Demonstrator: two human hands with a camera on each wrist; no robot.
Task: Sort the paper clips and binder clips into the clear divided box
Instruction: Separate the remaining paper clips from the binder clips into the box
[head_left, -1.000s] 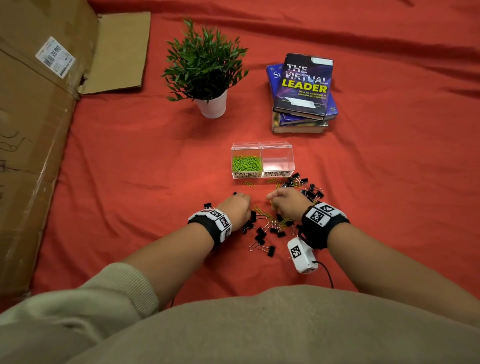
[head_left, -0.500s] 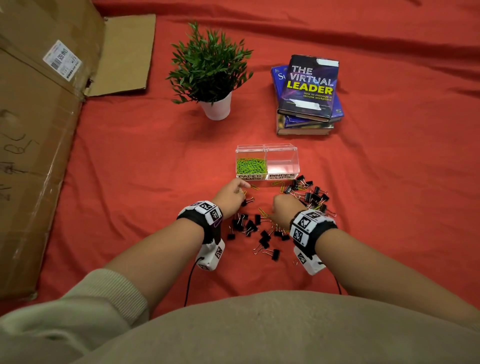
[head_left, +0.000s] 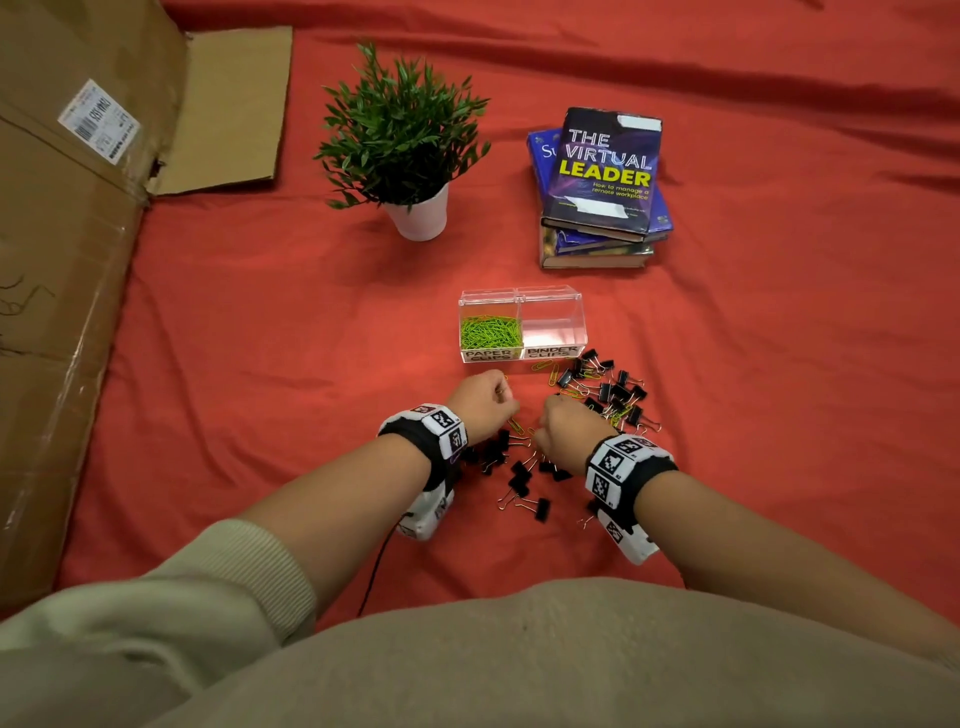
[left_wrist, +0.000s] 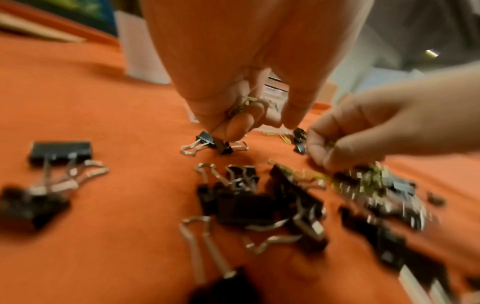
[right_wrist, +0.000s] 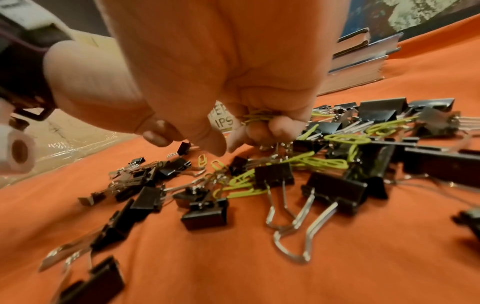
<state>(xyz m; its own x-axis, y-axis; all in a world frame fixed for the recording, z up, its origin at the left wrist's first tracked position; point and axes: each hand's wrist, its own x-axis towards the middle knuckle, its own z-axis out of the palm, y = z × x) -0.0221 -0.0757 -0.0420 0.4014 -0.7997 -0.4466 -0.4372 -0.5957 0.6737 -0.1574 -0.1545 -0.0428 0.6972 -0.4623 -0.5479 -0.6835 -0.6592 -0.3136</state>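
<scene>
The clear divided box (head_left: 553, 325) sits on the red cloth; its left cell holds green paper clips (head_left: 490, 332) and its right cell, labelled binder clips, shows nothing inside. Black binder clips (head_left: 530, 478) and loose green paper clips (head_left: 553, 371) lie scattered in front of it. My left hand (head_left: 483, 397) hovers just short of the box, its fingers curled round a small bunch of paper clips (left_wrist: 246, 103). My right hand (head_left: 566, 426) is low over the pile, gripping a bunch of green paper clips (right_wrist: 259, 117) in its curled fingers.
A potted plant (head_left: 410, 150) stands behind the box to the left and a stack of books (head_left: 602, 192) to the right. Flattened cardboard (head_left: 67, 260) covers the left side. More binder clips (head_left: 615, 392) mixed with paper clips lie right of my right hand.
My left hand has come forward from the pile toward the front of the box. My right hand has stayed over the pile, shifting slightly toward me.
</scene>
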